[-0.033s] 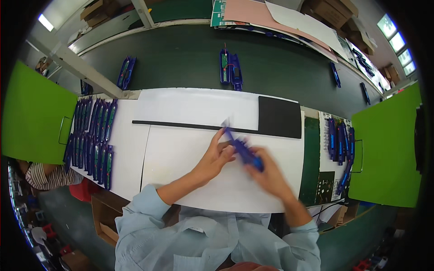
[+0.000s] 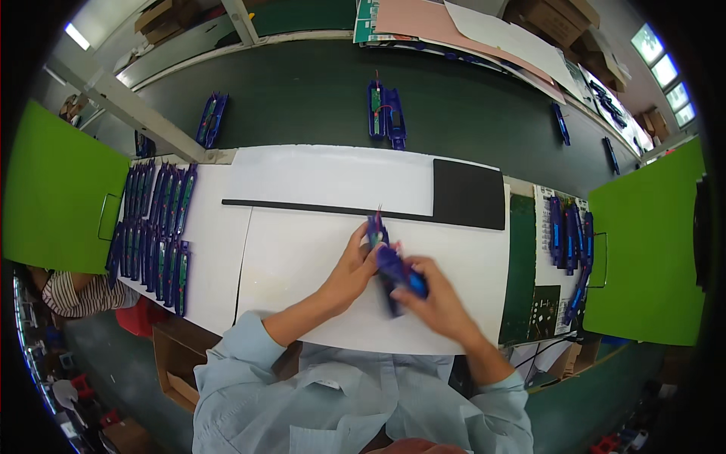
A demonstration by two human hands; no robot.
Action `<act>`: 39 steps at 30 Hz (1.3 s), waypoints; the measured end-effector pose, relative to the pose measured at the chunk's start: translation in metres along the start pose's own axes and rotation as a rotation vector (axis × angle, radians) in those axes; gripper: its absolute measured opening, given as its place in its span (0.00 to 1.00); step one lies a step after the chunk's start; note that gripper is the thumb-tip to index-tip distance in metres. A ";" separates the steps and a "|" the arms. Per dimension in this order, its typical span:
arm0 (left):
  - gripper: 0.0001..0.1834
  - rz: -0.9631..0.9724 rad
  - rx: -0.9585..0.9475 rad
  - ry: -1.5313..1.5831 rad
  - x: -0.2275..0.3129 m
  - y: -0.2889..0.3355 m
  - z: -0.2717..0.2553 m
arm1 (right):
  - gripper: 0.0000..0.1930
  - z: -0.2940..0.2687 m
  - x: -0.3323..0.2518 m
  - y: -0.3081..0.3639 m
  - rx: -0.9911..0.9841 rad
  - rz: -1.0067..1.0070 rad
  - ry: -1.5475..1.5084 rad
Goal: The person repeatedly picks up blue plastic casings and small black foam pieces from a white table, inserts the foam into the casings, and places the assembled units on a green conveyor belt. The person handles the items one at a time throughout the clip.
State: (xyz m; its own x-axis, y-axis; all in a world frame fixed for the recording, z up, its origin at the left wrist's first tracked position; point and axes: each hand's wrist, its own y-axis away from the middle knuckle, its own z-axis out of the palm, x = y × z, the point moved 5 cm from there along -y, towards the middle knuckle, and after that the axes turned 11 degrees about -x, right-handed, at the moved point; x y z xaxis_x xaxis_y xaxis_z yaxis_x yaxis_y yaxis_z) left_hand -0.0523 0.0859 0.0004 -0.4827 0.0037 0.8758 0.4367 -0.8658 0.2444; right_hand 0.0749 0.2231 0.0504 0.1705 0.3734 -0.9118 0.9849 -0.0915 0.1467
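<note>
Over the white work surface [image 2: 302, 257], my left hand [image 2: 348, 274] closes its fingers round a long blue casing half with a green circuit board [image 2: 376, 233] inside. Thin reddish wires stick up from its far end. My right hand [image 2: 440, 304] grips a second blue casing half [image 2: 392, 265], tilted and close against the first, partly overlapping it. Blur and fingers hide whether the two halves touch along their length.
Rows of blue casings with green boards [image 2: 155, 227] lie at left. More blue casings [image 2: 567, 234] rest at right, beside a green panel [image 2: 643, 250]. A black strip [image 2: 318, 209] and black pad [image 2: 469, 193] lie ahead. An opened blue casing [image 2: 386, 113] sits on the dark bench.
The blue piece held between my hands has opened into two parts, showing the green board and wires. My right hand has moved slightly left and down.
</note>
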 end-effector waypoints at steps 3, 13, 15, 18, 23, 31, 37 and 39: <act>0.34 0.061 0.131 -0.205 -0.016 0.022 -0.013 | 0.32 0.024 0.009 0.021 0.122 0.019 0.044; 0.32 0.350 0.214 -1.112 -0.006 0.035 0.017 | 0.33 0.035 -0.019 0.040 -0.058 0.136 0.302; 0.31 0.391 0.206 -1.280 0.024 0.036 0.023 | 0.19 -0.006 -0.005 0.034 0.142 -0.104 0.438; 0.21 0.368 -0.091 -1.327 0.073 -0.001 0.042 | 0.09 -0.113 0.048 -0.008 0.366 -0.077 0.328; 0.22 0.399 -0.466 -1.362 0.061 -0.131 0.097 | 0.13 -0.239 0.132 -0.069 0.473 -0.059 0.441; 0.42 0.336 -0.458 -1.621 -0.006 -0.210 0.108 | 0.16 -0.271 0.160 -0.104 0.204 0.102 0.431; 0.40 0.315 -0.422 -1.624 -0.009 -0.207 0.110 | 0.14 -0.266 0.161 -0.102 0.295 0.050 0.390; 0.40 0.338 -0.411 -1.637 -0.010 -0.207 0.108 | 0.14 -0.265 0.164 -0.102 0.303 0.024 0.349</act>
State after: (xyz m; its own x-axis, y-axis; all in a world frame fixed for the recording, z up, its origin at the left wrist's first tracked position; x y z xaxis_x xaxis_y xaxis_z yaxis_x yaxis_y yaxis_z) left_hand -0.0557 0.3194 -0.0140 0.9124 0.0492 0.4064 0.0144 -0.9960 0.0882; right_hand 0.0103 0.5387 -0.0125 0.2441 0.6519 -0.7179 0.9365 -0.3506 0.0001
